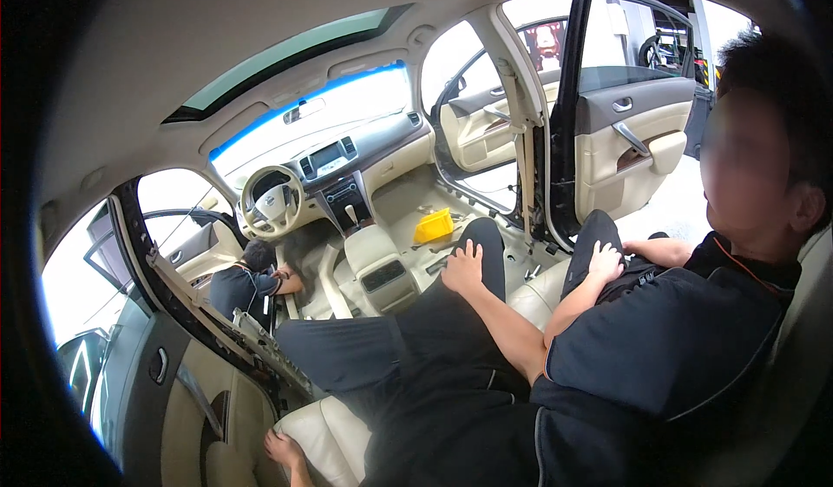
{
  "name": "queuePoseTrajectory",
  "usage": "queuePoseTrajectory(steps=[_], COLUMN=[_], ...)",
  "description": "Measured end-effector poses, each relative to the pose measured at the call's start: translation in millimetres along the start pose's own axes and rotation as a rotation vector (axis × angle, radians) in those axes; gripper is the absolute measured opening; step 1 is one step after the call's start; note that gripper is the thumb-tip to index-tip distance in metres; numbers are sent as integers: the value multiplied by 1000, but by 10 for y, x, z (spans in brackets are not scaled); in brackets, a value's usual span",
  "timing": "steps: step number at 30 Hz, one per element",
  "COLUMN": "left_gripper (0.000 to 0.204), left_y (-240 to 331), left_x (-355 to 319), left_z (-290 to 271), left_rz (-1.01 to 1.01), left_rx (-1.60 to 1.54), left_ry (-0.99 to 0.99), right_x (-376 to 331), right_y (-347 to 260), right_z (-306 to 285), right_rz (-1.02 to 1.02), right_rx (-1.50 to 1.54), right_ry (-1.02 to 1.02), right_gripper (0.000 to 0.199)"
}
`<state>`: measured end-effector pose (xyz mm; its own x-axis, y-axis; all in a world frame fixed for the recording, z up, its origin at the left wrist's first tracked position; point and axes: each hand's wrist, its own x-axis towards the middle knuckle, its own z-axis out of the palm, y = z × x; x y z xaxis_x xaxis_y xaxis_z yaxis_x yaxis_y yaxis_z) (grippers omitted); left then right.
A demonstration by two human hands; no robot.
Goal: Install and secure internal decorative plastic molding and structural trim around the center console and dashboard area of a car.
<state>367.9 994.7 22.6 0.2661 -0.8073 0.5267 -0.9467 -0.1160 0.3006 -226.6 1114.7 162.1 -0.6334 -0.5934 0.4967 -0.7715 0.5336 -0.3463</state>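
Note:
I sit on the cream leather rear seat (325, 439) of a car, my black-trousered legs (347, 352) apart. At the lower left, my left hand (285, 450) rests on the outer edge of the seat cushion, fingers stretched out and nothing held. My right hand (463, 266) lies on my right knee (482, 240) with its fingers spread, also without anything in it. On my right sits another person in a dark shirt (642, 344), whose own hand (605, 262) rests on their knee.
Front seats are out, exposing the beige floor (401, 218). A yellow bin (434, 225) stands there, beyond the centre console (375, 266). At the left front doorway a person (239, 292) crouches, reaching inside. The right rear door (625, 131) stands open.

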Motion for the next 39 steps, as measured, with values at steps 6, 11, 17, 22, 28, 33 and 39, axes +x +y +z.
queuePoseTrajectory(steps=[6, 11, 17, 22, 28, 33, 39], left_gripper=[35, 37, 36, 36, 36, 36, 35], left_y=[12, -25, 20, 59, 61, 15, 60], left_x=[-12, -10, -14, -41, -32, -13, -6], left_z=[0, 22, -28, -76, -50, 12, 8], left_rz=[-47, -53, -22, -51, -79, -21, -15], left_rx=[42, 26, 20, 35, 24, 43, 5], left_ry=[-8, -11, -17, -30, -60, -25, -11], right_x=[102, 58, 43, -148, 49, 53, 90], right_y=[82, 8, 65, -138, -26, -2, 46], right_z=[234, 138, 225, -76, 127, 183, 209], right_rz=[-54, -37, -8, -38, 2, -6, -23], right_rx=[4, -2, -44, -237, -137, -96, -66], right_ry=[5, 2, 78, 110, 19, 43, 63], right_gripper=[42, 37, 31, 32, 33, 33, 35])
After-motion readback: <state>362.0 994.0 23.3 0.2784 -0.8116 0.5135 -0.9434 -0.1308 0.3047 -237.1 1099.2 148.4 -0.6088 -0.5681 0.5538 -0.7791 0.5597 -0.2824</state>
